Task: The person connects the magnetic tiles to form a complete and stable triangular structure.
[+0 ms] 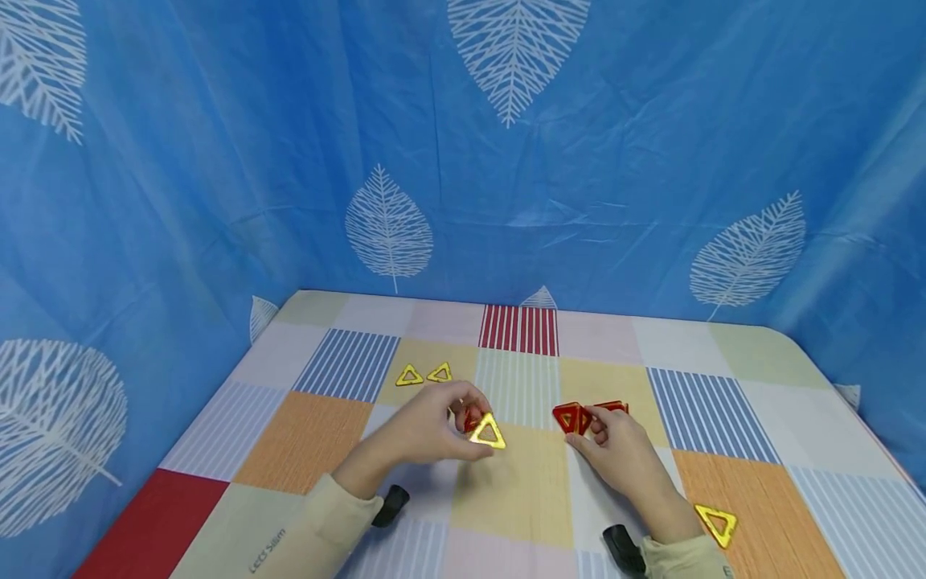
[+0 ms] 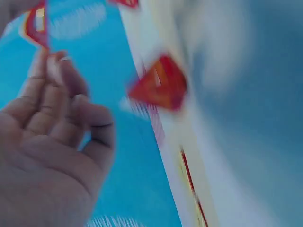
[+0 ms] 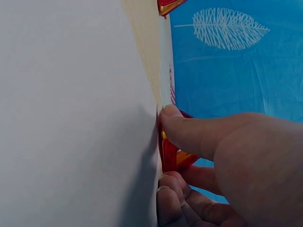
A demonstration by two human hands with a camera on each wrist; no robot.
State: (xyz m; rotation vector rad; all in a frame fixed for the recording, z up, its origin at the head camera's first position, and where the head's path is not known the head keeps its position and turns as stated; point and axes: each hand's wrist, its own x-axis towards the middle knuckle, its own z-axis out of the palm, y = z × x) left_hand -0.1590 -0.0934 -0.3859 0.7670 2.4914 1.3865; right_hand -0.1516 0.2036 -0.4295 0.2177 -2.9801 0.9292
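1. Left hand [image 1: 427, 430] — fingers curled round a yellow triangle tile [image 1: 488, 433], with a red tile [image 1: 471, 420] partly hidden behind it, both held just above the patchwork worktop [image 1: 304, 426].
2. Right hand [image 1: 622, 454] — thumb and fingers pinched on a pair of red triangle tiles [image 1: 579, 416] resting on the worktop.
3. Handling note: edges are best aligned squarely before release; a light pinch is judged sufficient.
4. Loose stock: two yellow triangles [image 1: 424, 374] further back, one yellow triangle [image 1: 717, 524] near the right wrist.
5. Containers — none seen.
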